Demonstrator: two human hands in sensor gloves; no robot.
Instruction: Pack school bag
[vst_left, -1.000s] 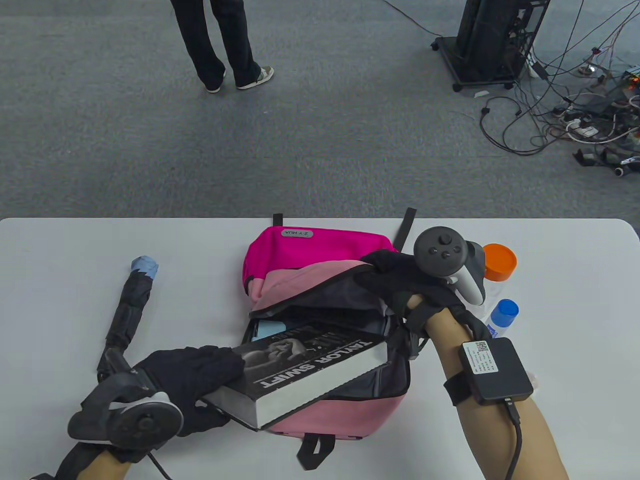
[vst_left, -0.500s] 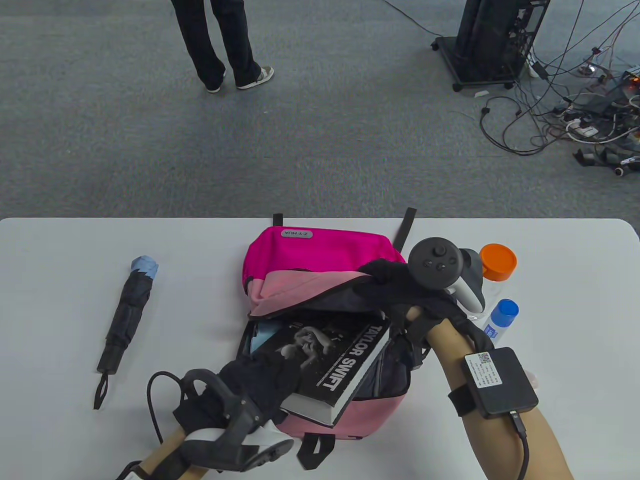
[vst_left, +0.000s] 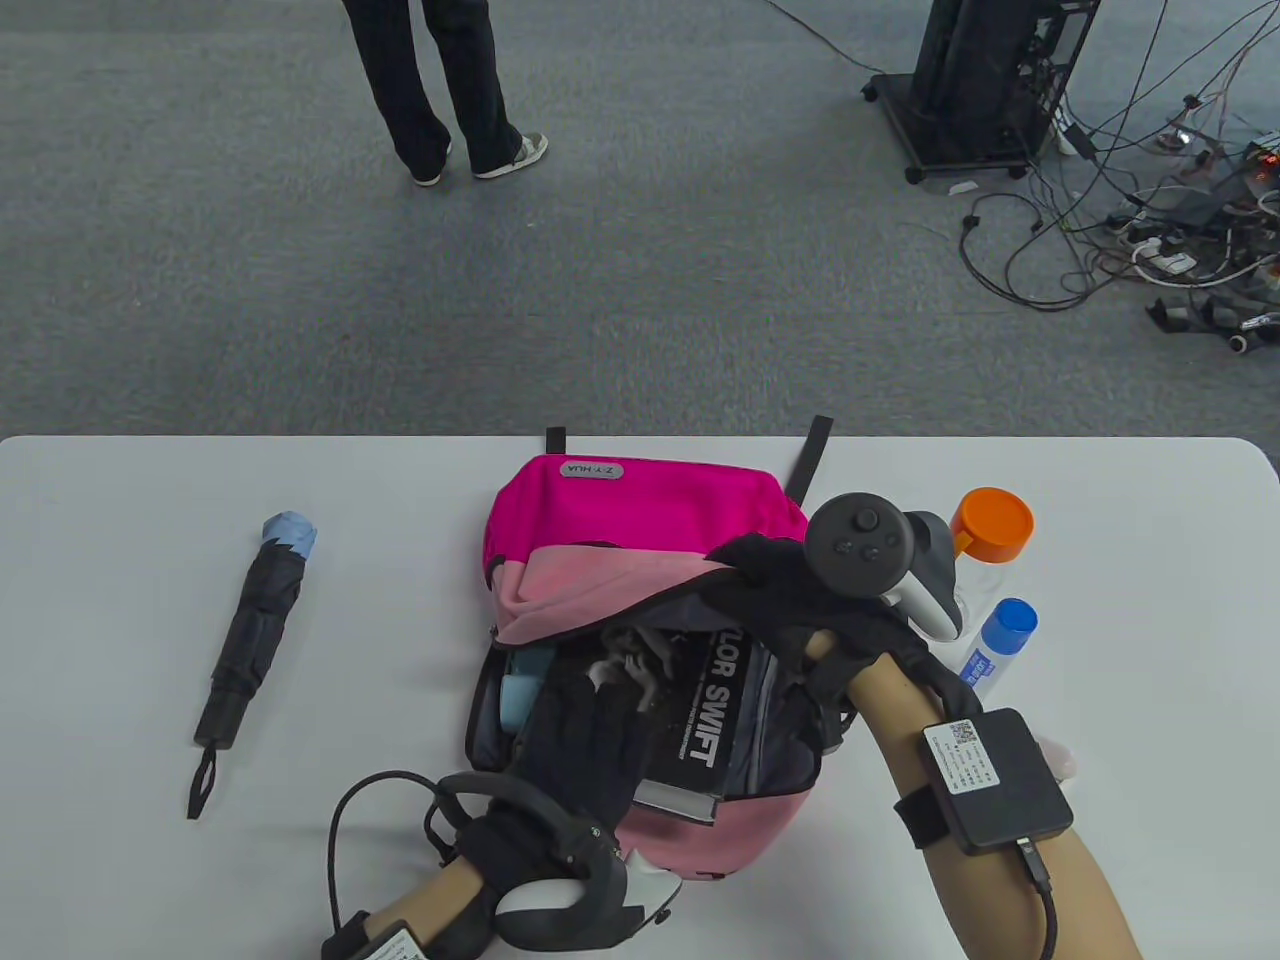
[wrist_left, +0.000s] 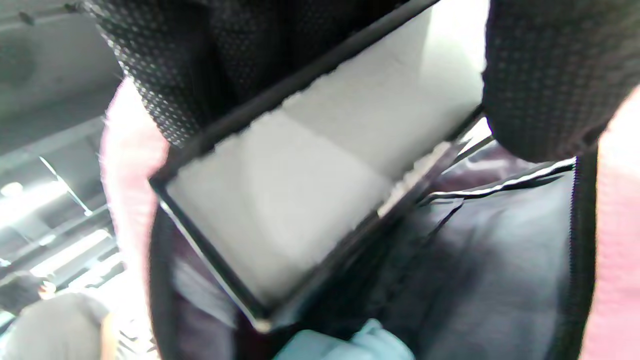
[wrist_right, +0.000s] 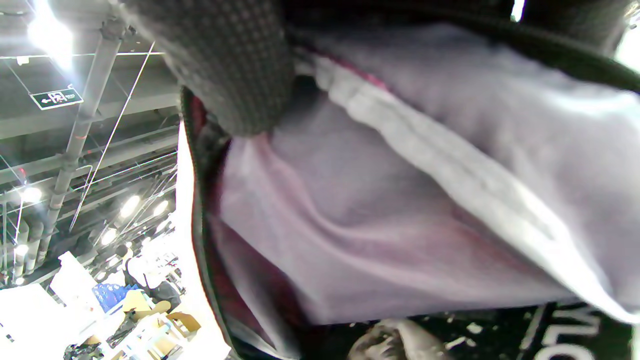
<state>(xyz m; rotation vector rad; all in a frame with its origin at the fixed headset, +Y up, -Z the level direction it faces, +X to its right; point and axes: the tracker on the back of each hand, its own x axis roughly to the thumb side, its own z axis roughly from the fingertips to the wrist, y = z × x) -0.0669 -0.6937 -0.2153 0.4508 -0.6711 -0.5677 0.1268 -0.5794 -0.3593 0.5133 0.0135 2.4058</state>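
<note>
While 1 s ago lay slanted across the bag mouth w/ a corner hanging out lower left, book (vst_left: 705, 705) now turned upright and mostly sunk into backpack (vst_left: 640, 560) at frame centre; only lower end shows near the front rim. Left hand (vst_left: 585, 745) now flat on the cover, fingers spread, pressing down, not clenched; left wrist view shows page edge inside the dark lining, beside a pale-blue item (vst_left: 520, 690) already in. Right hand (vst_left: 790, 590) still grips the pink flap, holding mouth open. Means book nearly packed, prob. one more push.

Around: folded umbrella (vst_left: 250, 640) on counter (vst_left: 120, 560) at left, well apart; orange-lid jar (vst_left: 992, 522) and blue-cap bottle (vst_left: 1000, 640) at right, just behind right wrist. In the way: flap sags if released; blue item crowds left side of the opening.
</note>
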